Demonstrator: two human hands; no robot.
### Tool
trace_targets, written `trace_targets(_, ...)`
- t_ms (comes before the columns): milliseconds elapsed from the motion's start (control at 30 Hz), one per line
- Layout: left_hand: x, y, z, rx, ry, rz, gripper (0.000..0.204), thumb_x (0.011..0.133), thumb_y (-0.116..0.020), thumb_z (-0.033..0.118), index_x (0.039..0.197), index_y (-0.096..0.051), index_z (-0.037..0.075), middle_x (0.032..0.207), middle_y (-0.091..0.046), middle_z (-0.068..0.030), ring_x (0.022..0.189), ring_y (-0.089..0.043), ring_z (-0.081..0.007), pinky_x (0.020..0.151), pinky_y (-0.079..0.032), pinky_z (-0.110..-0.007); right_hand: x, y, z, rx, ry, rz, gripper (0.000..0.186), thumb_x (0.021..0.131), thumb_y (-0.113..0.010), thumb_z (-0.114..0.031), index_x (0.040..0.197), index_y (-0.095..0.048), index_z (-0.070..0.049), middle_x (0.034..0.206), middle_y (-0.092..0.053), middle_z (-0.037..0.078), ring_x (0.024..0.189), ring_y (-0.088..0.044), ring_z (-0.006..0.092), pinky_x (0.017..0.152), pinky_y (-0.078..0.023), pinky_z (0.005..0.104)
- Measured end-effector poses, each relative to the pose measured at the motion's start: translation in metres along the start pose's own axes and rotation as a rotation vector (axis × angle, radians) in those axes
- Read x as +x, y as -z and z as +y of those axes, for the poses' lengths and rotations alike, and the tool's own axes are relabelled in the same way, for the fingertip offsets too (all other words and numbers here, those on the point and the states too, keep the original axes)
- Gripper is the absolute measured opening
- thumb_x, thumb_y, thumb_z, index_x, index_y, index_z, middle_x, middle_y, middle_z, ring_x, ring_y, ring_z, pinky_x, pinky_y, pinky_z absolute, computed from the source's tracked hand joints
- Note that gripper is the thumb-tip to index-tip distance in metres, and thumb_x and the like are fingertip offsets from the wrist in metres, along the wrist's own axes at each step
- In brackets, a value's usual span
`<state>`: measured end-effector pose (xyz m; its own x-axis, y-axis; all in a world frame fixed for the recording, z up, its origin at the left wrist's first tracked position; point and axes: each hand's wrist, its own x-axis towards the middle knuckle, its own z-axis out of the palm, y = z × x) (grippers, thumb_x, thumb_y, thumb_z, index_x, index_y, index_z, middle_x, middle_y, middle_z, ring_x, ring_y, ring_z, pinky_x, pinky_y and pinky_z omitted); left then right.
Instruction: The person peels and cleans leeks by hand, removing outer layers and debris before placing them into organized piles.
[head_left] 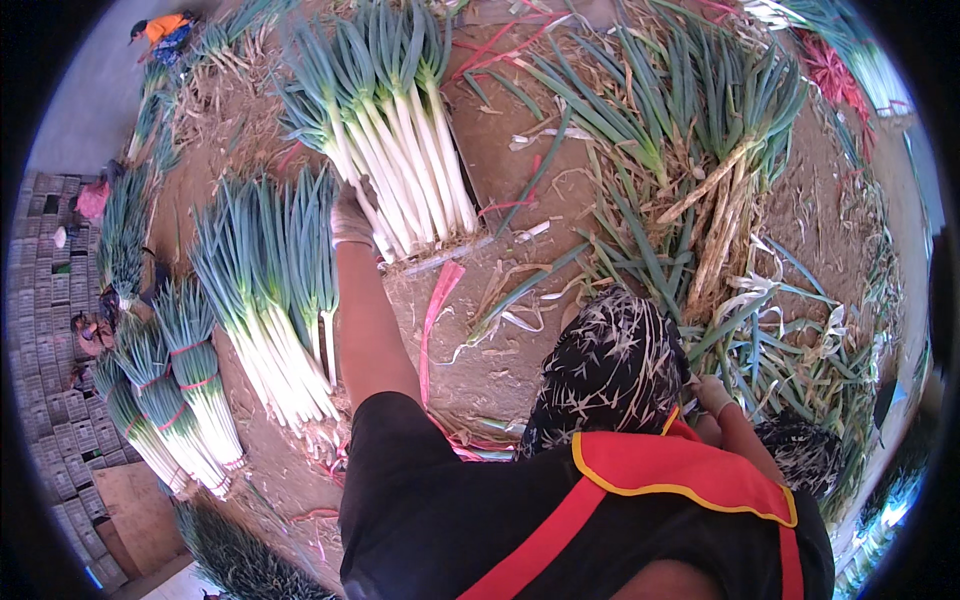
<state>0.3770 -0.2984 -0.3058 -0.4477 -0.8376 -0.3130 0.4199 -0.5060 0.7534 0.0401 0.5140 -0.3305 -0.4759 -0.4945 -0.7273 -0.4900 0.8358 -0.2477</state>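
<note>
My left arm is stretched far forward, and its gloved left hand is closed round a long green onion at the left edge of a laid-out row. The row of green onions has white stalks toward me and green leaves away; it lies on a flat tray. My right hand, gloved too, is bent in beside my patterned knee at the right. Its fingers look closed, but what they hold, if anything, is hidden. Past it lies a heap of untrimmed green onions with dry brown leaves.
Loose green onions lie left of my arm. Several tied bundles stand farther left, near stacked grey crates. Leaf scraps and a red plastic strip litter the dirt floor. Another person in orange is at the far left.
</note>
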Motion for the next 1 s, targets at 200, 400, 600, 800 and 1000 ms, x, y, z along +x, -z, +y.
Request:
trace_targets(200, -0.026, -0.04, -0.022, 0.287, -0.116, 0.085, 0.018, 0.086, -0.063, 0.017, 0.092, -0.057, 0.001, 0.069, -0.058, -0.0081, 0.055, -0.055, -0.0196, 0.05, -0.045, -0.03, -0.004, -0.012, 0.01, 0.014, 0.064, 0.025, 0.027, 0.085, -0.052, -0.023, 0.088, -0.064, 0.0, 0.085, -0.064, 0.025, 0.085, -0.062, 0.042, 0.074, -0.05, 0.0475)
trace_targets(400, -0.012, -0.038, 0.005, 0.858, -0.211, 0.364, 0.049, 0.08, -0.073, 0.024, 0.12, -0.059, -0.002, 0.102, -0.067, -0.0162, 0.088, -0.063, -0.0223, 0.081, -0.049, -0.032, 0.015, -0.041, 0.042, -0.065, 0.134, 0.048, 0.013, 0.079, -0.057, -0.013, 0.085, -0.068, -0.009, 0.075, -0.064, 0.015, 0.074, -0.065, 0.0331, 0.065, -0.053, 0.0413)
trace_targets(600, -0.009, -0.065, 0.006, 1.783, 0.14, 0.427, 0.044, 0.073, -0.071, 0.029, 0.106, -0.067, 0.002, 0.104, -0.068, -0.0175, 0.095, -0.067, -0.0292, 0.083, -0.051, -0.036, 0.017, -0.044, 0.043, 0.013, 0.19, 0.049, 0.033, 0.084, -0.057, -0.03, 0.085, -0.066, 0.002, 0.083, -0.063, 0.027, 0.084, -0.063, 0.042, 0.074, -0.05, 0.0474)
trace_targets(800, -0.004, -0.021, 0.014, 1.433, 0.016, 0.463, 0.05, 0.073, -0.067, 0.023, 0.116, -0.059, -0.002, 0.082, -0.068, -0.0171, 0.061, -0.066, -0.0235, 0.059, -0.053, -0.035, 0.033, -0.071, 0.097, -0.422, 0.308, 0.094, 0.011, 0.076, -0.061, -0.013, 0.081, -0.069, -0.015, 0.076, -0.065, 0.006, 0.072, -0.064, 0.0243, 0.064, -0.052, 0.0341)
trace_targets(1000, 0.009, -0.021, 0.02, 1.341, -0.151, 0.379, 0.033, 0.075, -0.065, 0.018, 0.101, -0.063, -0.002, 0.077, -0.067, -0.0187, 0.068, -0.066, -0.0294, 0.065, -0.052, -0.038, 0.032, -0.059, 0.076, -0.56, 0.396, 0.054, 0.009, 0.074, -0.061, -0.014, 0.077, -0.069, -0.015, 0.074, -0.064, 0.004, 0.075, -0.064, 0.0229, 0.066, -0.051, 0.0322)
